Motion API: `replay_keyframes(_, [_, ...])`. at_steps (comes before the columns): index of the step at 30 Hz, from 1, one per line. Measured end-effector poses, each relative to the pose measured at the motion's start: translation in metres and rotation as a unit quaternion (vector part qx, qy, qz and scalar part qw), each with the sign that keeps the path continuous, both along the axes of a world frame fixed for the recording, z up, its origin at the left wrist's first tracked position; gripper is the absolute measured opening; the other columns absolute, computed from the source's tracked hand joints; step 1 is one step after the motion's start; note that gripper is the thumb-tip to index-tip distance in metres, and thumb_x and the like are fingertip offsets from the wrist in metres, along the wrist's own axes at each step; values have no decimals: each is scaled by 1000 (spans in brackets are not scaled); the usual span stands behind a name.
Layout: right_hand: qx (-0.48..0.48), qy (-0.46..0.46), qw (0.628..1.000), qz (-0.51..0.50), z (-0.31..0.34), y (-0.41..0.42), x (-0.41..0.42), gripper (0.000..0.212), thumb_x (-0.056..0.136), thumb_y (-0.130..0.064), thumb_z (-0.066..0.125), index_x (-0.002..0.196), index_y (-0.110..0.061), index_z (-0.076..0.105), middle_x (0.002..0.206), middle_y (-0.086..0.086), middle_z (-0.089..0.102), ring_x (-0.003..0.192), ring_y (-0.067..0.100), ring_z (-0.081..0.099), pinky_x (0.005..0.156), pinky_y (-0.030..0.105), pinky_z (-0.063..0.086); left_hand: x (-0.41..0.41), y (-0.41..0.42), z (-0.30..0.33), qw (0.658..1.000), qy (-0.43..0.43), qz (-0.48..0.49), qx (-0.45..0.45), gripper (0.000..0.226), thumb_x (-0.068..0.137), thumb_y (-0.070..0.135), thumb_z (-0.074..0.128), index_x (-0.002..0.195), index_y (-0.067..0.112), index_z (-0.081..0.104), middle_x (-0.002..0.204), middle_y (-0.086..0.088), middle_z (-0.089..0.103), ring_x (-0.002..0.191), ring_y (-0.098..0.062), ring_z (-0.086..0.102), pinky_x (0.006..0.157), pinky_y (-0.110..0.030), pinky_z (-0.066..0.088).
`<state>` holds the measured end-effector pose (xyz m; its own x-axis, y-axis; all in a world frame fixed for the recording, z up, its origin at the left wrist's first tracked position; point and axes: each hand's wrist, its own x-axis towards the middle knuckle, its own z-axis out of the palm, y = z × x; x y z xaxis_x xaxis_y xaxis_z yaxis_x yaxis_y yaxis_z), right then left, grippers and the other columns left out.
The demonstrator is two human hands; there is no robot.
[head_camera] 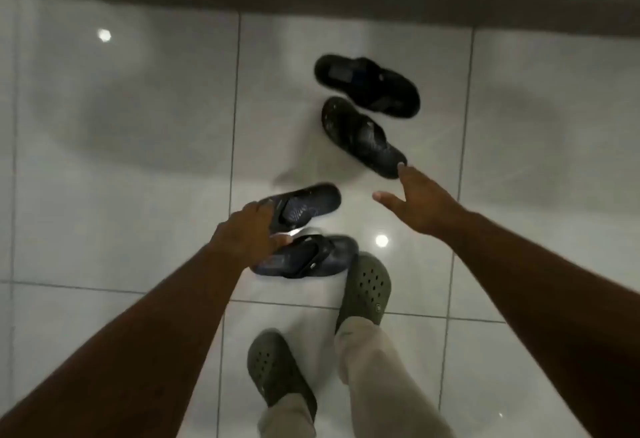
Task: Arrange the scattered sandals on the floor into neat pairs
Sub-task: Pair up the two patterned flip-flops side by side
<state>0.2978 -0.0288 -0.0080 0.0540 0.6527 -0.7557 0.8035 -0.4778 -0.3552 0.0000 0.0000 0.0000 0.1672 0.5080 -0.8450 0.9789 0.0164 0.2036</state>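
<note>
Four dark sandals lie scattered on the floor (pixel 138 160). The left hand (pixel 242 235) grips one sandal (pixel 304 205) above another (pixel 311 257) — the right hand (pixel 415 200), spread open, reaches for a third (pixel 360 136). Judged next: seize it and pair them.

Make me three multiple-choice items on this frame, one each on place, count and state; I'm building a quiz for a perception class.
1. Where does the right hand reach?
A. To the toe end of the second-farthest sandal
B. To a green clog
C. To the wall

2. How many loose dark sandals lie on the floor?
A. Two
B. Four
C. Six

3. What is the left hand doing?
A. Hanging empty at the side
B. Holding a clog
C. Gripping a sandal

Answers: 1 A, its fingertips meet that sandal's near end. 2 B, two far, two near; the green clogs are worn. 3 C, fingers curl around the sandal's strap end.
</note>
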Motion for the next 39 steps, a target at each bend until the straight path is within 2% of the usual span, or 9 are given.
replay_keyframes(5, [34,-45,996,71,-118,27,11,91,88,-58,55,154,-13,11,160,17,20,143,39,25,115,50,28,5,-4,-120,999,-4,50,10,71,79,49,65,141,23,41,143,-9,49,126,-33,52,102,-52,45])
replay_keyframes(11, [42,-138,980,139,-187,55,9,87,87,-48,61,153,-25,9,159,21,9,142,51,12,108,66,28,2,-13,-196,996,77,15,39,111,73,51,75,153,35,0,163,-14,3,145,-48,12,110,-66,30])
replay_keyframes(14, [51,-158,973,158,-206,52,6,80,88,-40,63,152,-27,16,161,20,2,143,53,8,109,67,27,-5,-18,-210,992,75,-43,94,119,66,55,79,151,40,-4,164,-9,-2,146,-51,4,103,-71,35])
replay_keyframes(17, [109,-194,957,186,-217,41,12,68,92,-12,57,150,-25,25,161,22,1,142,56,5,103,71,30,-20,-15,-215,986,78,-28,147,120,62,70,73,150,37,-1,162,-13,14,142,-50,22,100,-68,40])
replay_keyframes(20, [146,-182,948,217,-223,37,26,65,91,-2,47,149,-24,29,163,18,1,143,56,3,103,74,24,-35,1,-217,966,99,136,197,112,61,83,59,145,22,18,133,-21,51,114,-47,56,89,-54,46])
replay_keyframes(24, [144,-151,942,264,-226,47,29,68,88,2,49,148,-24,32,165,8,0,146,49,-1,111,69,13,-49,31,-221,928,130,291,192,103,61,86,52,130,11,40,118,-19,63,104,-42,62,80,-43,43])
replay_keyframes(30, [138,-96,921,351,-215,82,-6,56,86,-23,56,140,-31,43,165,-4,6,149,39,-5,112,69,7,-66,56,-217,948,126,228,185,105,56,88,54,129,13,43,117,-18,63,106,-42,61,76,-42,40])
replay_keyframes(36, [95,-51,964,242,-221,65,-85,84,77,-53,59,149,-39,19,164,3,-14,146,48,-7,110,71,11,-73,48,-214,948,120,237,174,102,56,89,53,125,13,49,114,-14,64,102,-38,62,77,-39,42])
replay_keyframes(39, [106,-31,954,280,-226,53,-107,86,80,-54,62,152,-28,23,163,12,-13,143,53,-9,117,64,5,-66,32,-215,940,105,284,157,99,59,88,51,125,14,51,113,-11,65,95,-32,63,83,-39,50])
